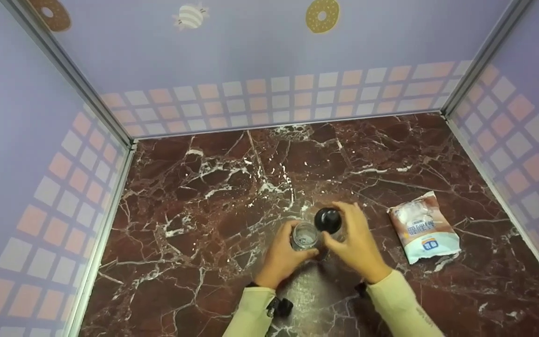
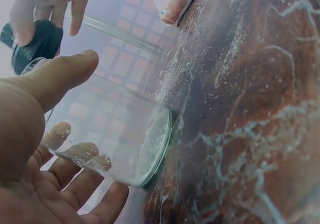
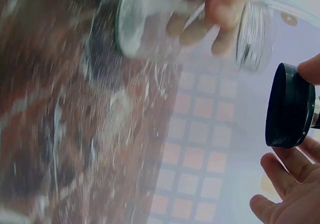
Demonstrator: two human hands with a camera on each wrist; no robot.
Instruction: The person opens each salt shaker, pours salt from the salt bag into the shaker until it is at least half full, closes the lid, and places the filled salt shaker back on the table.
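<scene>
My left hand (image 1: 280,260) grips a clear glass jar (image 1: 306,238), its thumb on one side and its fingers round the other. The jar stands upright with its mouth uncovered and its base right at the tabletop. In the left wrist view, white residue coats the bottom of the jar (image 2: 117,129). Between thumb and fingers, my right hand (image 1: 358,245) holds a round black lid (image 1: 327,221) just to the right of the jar's mouth. Seen from the right wrist, the lid (image 3: 287,109) is apart from the jar's threaded neck (image 3: 252,36).
A brown and pale blue plastic packet (image 1: 424,229) lies right of my right hand. White flakes and powder (image 1: 269,182) are scattered on the dark red marbled table (image 1: 166,262) beyond the jar. Purple patterned panels (image 1: 260,51) enclose the back and both sides.
</scene>
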